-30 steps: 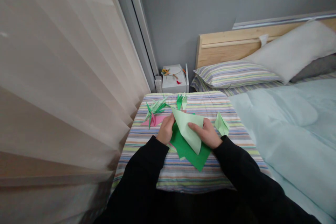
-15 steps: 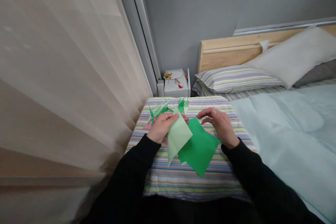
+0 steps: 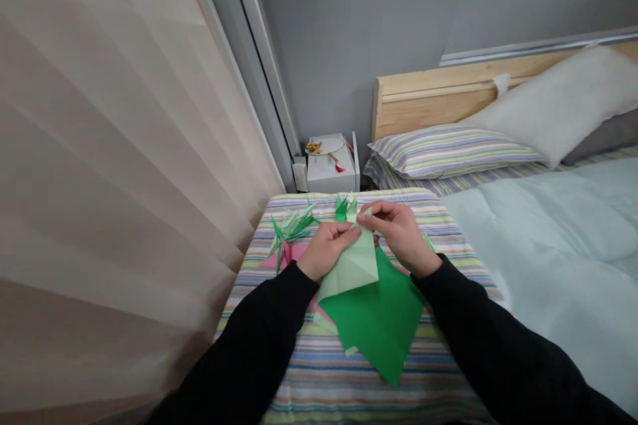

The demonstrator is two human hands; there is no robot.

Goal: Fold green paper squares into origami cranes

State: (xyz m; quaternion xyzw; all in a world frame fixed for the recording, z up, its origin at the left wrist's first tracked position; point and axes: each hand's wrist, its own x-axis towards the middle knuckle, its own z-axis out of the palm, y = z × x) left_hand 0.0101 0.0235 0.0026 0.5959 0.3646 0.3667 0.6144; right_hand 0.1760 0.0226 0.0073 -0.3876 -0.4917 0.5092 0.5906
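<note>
A light green sheet of origami paper (image 3: 353,267), folded and creased, is held up between my two hands. My left hand (image 3: 329,246) pinches its upper left side with the thumb on top. The fingers of my right hand (image 3: 399,229) are closed on its top corner. Below it a dark green paper square (image 3: 386,319) lies on the striped cloth, partly covered by the held sheet. Edges of pink and light green paper show from under the dark green square. Several folded green paper pieces (image 3: 294,226) lie beyond my left hand, beside pink paper (image 3: 279,256).
The striped cloth (image 3: 309,385) covers the table in front of me. A white bedside cabinet (image 3: 329,179) carries a round hoop with a red tassel. A pale curtain (image 3: 149,166) hangs at the left; a bed with a light blue quilt (image 3: 558,246) stands at the right.
My right hand has come in from the right and taken hold of the light green paper's top corner. The paper has turned in my left hand. The view has shifted slightly.
</note>
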